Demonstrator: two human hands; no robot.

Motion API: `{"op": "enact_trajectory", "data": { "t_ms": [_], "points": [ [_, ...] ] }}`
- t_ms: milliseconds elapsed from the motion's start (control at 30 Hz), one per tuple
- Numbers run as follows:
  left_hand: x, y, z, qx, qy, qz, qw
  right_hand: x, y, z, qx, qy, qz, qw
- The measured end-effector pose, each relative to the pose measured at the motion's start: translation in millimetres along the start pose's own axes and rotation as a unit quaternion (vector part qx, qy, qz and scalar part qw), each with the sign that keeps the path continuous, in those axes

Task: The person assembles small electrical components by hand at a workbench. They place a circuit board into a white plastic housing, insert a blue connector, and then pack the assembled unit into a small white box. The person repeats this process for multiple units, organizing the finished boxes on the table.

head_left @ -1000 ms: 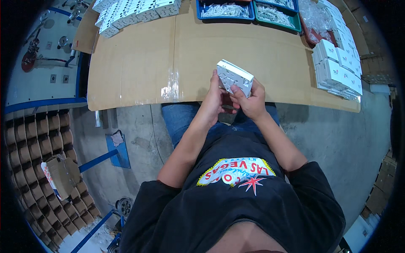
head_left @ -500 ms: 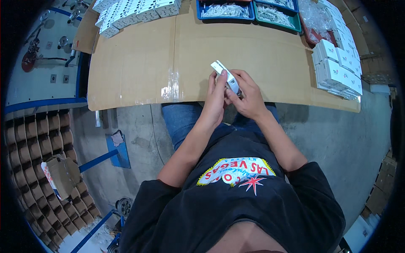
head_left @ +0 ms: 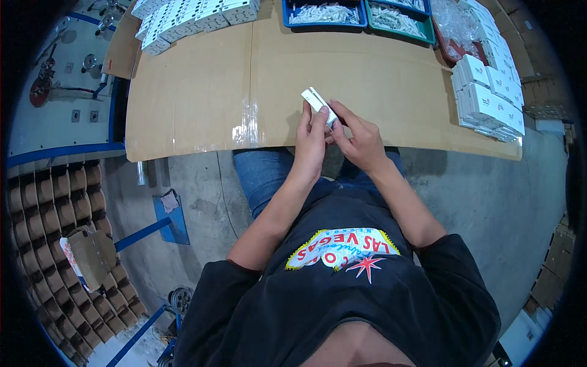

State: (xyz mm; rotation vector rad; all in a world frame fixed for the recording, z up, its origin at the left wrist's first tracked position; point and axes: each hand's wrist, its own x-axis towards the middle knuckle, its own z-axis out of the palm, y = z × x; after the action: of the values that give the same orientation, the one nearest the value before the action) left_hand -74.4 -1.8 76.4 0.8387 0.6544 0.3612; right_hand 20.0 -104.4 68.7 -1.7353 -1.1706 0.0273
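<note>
A small white box [head_left: 316,101] is held up between my hands, over the near edge of the cardboard-covered table. It is tilted, with its upper end toward the far left, where a dark gap shows between two white strips. My left hand [head_left: 310,139] grips it from the left, thumb laid along the near face. The fingers of my right hand [head_left: 363,140] close on its lower right end, thumb against the side. My fingers hide the lower part of the box, so I cannot tell what is inside.
Rows of white boxes [head_left: 199,19] stand at the table's far left. Blue [head_left: 324,27] and green [head_left: 400,37] trays of small white pieces sit at the back. A red tray [head_left: 454,52] with clear plastic bags and stacked white boxes [head_left: 486,101] occupy the right.
The box has turned between my hands, showing a different face and the gap at its upper end. My right-hand fingers have shifted along it, and less of its lower end shows.
</note>
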Motion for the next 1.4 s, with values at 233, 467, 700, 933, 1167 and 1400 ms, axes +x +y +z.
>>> {"op": "enact_trajectory", "data": {
  "t_ms": [233,467,700,933,1167,1400],
  "points": [
    [-0.2,-6.3,4.9,0.016,0.023,0.023,0.999,-1.9,2.0,5.3,-0.042,-0.009,-0.023,0.999],
    [-1.7,-4.1,6.7,0.004,0.031,0.028,0.999,-0.9,-2.9,4.9,-0.016,-0.009,-0.018,1.0],
    [4.4,-10.1,0.3,-0.045,0.024,0.07,0.996,5.5,-6.4,-5.6,0.054,-0.054,0.014,0.997],
    [-0.3,6.3,-6.1,0.028,-0.037,0.163,0.986,4.6,-1.7,-12.1,0.221,-0.045,0.1,0.969],
    [-2.5,4.2,-6.1,0.225,-0.085,0.295,0.925,11.0,-9.6,-19.4,0.327,-0.056,0.197,0.923],
    [5.6,5.4,-11.1,0.379,-0.129,0.407,0.821,19.4,-28.7,-15.6,0.406,-0.021,0.293,0.865]
  ]
}}
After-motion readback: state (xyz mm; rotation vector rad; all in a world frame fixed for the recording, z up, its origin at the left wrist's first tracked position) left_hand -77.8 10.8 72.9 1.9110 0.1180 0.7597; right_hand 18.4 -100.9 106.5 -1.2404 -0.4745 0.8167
